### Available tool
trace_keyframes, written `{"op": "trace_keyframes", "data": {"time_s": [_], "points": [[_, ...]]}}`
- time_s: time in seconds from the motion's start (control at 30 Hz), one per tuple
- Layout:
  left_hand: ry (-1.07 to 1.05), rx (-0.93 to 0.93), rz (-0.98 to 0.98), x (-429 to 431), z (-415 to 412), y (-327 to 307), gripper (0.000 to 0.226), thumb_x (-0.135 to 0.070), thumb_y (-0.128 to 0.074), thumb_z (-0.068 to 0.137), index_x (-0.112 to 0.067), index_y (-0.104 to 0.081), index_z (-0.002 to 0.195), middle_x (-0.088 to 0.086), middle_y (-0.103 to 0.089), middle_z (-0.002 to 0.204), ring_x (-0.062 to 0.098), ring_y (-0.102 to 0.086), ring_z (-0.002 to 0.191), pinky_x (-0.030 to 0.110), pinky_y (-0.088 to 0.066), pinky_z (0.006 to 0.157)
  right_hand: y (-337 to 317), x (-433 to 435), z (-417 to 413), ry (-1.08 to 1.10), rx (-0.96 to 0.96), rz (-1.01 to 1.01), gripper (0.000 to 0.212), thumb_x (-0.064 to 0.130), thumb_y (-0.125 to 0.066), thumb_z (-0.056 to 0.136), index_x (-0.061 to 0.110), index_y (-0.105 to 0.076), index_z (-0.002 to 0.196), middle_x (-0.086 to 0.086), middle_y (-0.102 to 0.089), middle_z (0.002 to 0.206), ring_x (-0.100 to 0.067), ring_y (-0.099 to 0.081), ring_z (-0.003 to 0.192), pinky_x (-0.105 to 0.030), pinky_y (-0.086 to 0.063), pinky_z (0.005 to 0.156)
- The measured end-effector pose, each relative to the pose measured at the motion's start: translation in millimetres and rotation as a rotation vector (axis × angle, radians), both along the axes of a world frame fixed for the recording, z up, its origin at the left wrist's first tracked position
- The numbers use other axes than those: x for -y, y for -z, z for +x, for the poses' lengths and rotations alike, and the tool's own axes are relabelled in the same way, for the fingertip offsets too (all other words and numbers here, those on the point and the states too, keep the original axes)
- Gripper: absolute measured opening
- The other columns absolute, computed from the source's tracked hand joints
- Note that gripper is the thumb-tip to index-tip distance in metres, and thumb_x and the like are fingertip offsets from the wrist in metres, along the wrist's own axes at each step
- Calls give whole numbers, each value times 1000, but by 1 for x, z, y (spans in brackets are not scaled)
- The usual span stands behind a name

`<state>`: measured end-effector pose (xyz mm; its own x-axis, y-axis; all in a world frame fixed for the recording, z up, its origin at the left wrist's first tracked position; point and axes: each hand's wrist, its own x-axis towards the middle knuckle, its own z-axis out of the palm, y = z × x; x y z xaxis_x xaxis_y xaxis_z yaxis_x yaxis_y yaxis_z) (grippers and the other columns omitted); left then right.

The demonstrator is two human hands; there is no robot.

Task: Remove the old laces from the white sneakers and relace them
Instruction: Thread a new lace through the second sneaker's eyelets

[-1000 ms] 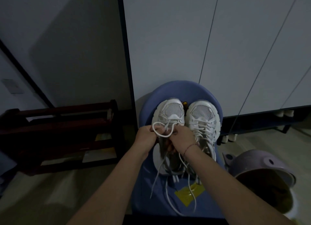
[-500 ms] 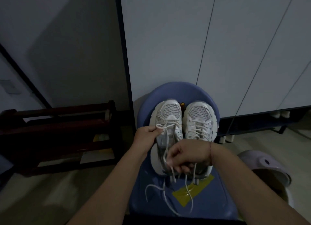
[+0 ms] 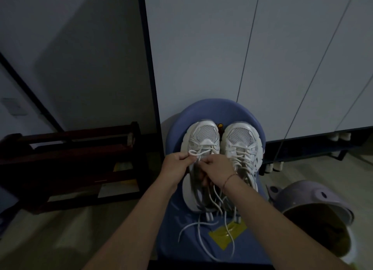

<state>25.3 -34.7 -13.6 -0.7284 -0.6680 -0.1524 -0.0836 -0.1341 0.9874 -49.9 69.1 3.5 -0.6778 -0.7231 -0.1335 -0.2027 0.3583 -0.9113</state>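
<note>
Lace: a loop of the white lace (image 3: 194, 153) stands up from the rows nearest the toe of the left sneaker (image 3: 203, 132). Its loose ends trail past the heel toward 6 o'clock.
Sneakers: the left sneaker and right sneaker (image 3: 241, 136) sit side by side and touching, toes at 12 o'clock, heels at 6. The right one looks fully laced.
Left hand: the left hand (image 3: 174, 164) pinches the loop between thumb and forefinger, with the other fingers curled.
Right hand: the right hand (image 3: 217, 169) lies over the left sneaker's tongue, fingers curled down. The back of the hand hides whatever they grip, so I cannot tell.
Key relation: the loop runs roughly 9 to 3 o'clock, across the shoe's long axis. It lies at 2 o'clock from the left hand and 10 o'clock from the right. The left hand already has it, so a draw toward 9 o'clock would likely take up slack.
Support: both shoes rest on a blue stool (image 3: 212, 106) with a yellow sticker (image 3: 222, 237) at its 6 o'clock edge.
Surroundings: a purple bin (image 3: 314, 201) is at 4 o'clock and a dark wooden rack (image 3: 70, 148) at 9 o'clock.
</note>
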Motion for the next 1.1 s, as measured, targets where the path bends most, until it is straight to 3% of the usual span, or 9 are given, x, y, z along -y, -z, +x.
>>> {"op": "trace_keyframes", "data": {"time_s": [0.13, 0.27, 0.43, 0.63, 0.73, 0.8, 0.93, 1.0, 1.1], "points": [[-23, 13, 3, -1, -2, 2, 15, -7, -66, 90, -17, -75, 85, 5, -75, 85, 14, -69, 80, 21, -55, 71, -9, -15, -7, -90, 154, -19, 28, 4, -56, 91, 8, -58, 64, 2, -55, 42, -5, -41, 31, -14, -34, 37], [-65, 18, -14, -1, -6, 4, 9, -8, -68, 88, -14, -74, 87, -2, -72, 83, 8, -66, 77, 12, -50, 63, -27, -46, -10, -457, 238, 135, 16, 2, -54, 91, 5, -64, 78, 2, -58, 50, -3, -41, 36, -13, -34, 43], [-97, 42, -27, -4, -9, 4, 14, -8, -69, 89, -4, -74, 101, 9, -73, 99, 13, -66, 87, 17, -50, 71, -37, -68, -10, -596, 327, 106, 21, 8, -52, 94, 7, -64, 78, 2, -55, 51, -2, -37, 35, -11, -30, 42], [-76, 86, -116, -11, -5, -3, 8, -17, -75, 84, -14, -75, 91, 7, -74, 97, 19, -69, 93, 30, -55, 86, -39, -77, -1, -360, 558, -111, 17, 23, -59, 81, 12, -65, 70, -2, -51, 54, -6, -37, 39, -14, -29, 41], [-132, 81, -331, -27, 0, -20, 9, -24, -71, 88, -17, -70, 93, 3, -71, 94, 17, -66, 91, 34, -53, 86, -42, -77, -1, -146, 681, -330, 12, 19, -61, 75, 8, -62, 71, -3, -49, 56, -7, -36, 42, -16, -28, 40], [-45, 40, -303, -45, 5, -35, 12, -32, -62, 94, -22, -68, 90, 1, -71, 93, 16, -67, 90, 35, -54, 87, -43, -76, -5, 16, 699, -432, 11, 15, -61, 79, 7, -62, 72, -3, -50, 56, -7, -37, 41, -16, -30, 39], [382, 26, -94, -75, 22, -50, 29, -30, -47, 102, -12, -67, 91, 1, -68, 71, 9, -64, 63, 17, -50, 64, -38, -73, -17, 234, 699, -496, 22, 9, -54, 91, 8, -65, 73, 2, -52, 52, -5, -40, 37, -14, -33, 35], [403, 38, -142, -76, 25, -47, 28, -22, -45, 104, -10, -66, 88, -2, -54, 57, 6, -51, 50, 13, -45, 56, -34, -73, -26, 293, 787, -558, 20, 12, -49, 95, 8, -60, 79, 4, -50, 51, -3, -39, 36, -13, -33, 35], [296, 58, -147, -68, 24, -44, 32, -20, -44, 104, -14, -69, 84, -7, -43, 51, 6, -40, 49, 12, -41, 53, -31, -74, -31, 295, 837, -553, 20, 14, -47, 97, 8, -60, 83, 2, -49, 55, -4, -41, 39, -13, -34, 37]]}}
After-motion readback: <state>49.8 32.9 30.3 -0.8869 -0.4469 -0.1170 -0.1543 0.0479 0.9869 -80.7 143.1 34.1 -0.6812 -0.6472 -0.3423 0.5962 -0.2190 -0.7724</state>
